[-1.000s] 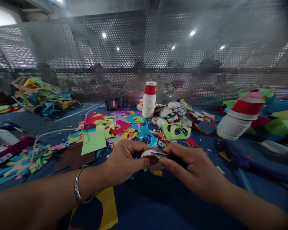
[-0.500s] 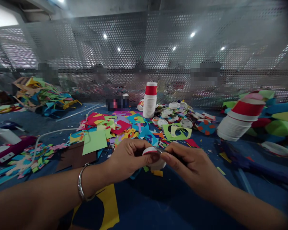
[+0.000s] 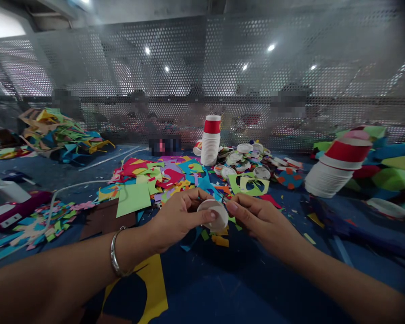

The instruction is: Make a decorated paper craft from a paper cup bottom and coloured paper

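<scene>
The cup piece (image 3: 222, 219) is off-white, the bracelet (image 3: 113, 255) silver, the tabletop (image 3: 202, 288) dark blue. Both cup stacks (image 3: 209, 150) turn from white to red at the top; one disc (image 3: 282, 179) is blue with orange patches, the screen (image 3: 175, 58) dotted grey.

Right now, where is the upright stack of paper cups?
In the head view, the upright cup stack stands near the middle, before the perforated panel, just left of the pile of round pieces.

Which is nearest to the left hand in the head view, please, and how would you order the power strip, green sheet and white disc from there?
1. White disc: gripped in the left hand.
2. Green sheet: on the table, left of and beyond the hand.
3. Power strip: at the far left.
</scene>
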Demonstrator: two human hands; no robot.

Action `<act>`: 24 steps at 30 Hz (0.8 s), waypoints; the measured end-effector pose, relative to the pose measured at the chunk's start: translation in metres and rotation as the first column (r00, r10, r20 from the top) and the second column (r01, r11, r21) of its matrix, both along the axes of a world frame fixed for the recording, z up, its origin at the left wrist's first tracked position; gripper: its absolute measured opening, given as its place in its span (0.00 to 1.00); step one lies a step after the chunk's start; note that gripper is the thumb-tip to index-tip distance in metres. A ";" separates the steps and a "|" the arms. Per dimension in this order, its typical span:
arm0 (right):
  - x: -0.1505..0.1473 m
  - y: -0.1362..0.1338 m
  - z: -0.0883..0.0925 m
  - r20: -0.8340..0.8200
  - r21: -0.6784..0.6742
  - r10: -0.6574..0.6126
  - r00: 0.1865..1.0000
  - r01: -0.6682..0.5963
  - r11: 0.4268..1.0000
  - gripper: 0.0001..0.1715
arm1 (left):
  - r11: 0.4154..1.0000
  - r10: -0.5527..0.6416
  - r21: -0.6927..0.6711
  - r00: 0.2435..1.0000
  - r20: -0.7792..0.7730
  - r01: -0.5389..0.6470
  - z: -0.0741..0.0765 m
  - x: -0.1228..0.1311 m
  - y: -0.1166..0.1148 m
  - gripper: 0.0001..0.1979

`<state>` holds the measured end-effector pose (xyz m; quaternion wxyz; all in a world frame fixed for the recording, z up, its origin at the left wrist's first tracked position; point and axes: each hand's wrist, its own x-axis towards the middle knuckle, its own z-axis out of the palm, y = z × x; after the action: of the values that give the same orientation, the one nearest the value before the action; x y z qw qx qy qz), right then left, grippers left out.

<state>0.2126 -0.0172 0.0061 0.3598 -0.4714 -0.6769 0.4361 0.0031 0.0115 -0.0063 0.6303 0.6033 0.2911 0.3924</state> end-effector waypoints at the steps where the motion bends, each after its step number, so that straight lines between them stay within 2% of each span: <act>1: 0.000 0.000 -0.002 -0.030 -0.033 -0.005 1.000 0.004 0.999 0.24 | 1.000 0.006 -0.010 1.000 0.015 -0.006 -0.001 0.000 0.001 0.15; 12: -0.003 0.000 -0.002 -0.196 -0.173 -0.042 0.980 0.008 0.985 0.24 | 0.999 0.014 -0.044 1.000 0.002 -0.014 -0.001 0.002 -0.001 0.18; 24: -0.004 -0.003 0.003 -0.185 -0.203 0.017 0.983 -0.055 0.978 0.26 | 0.997 0.015 -0.071 1.000 -0.003 -0.016 0.006 0.000 -0.005 0.14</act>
<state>0.2089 -0.0202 0.0088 0.3611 -0.4522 -0.6004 0.5520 0.0032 0.0061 0.0002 0.6479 0.5787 0.3104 0.3859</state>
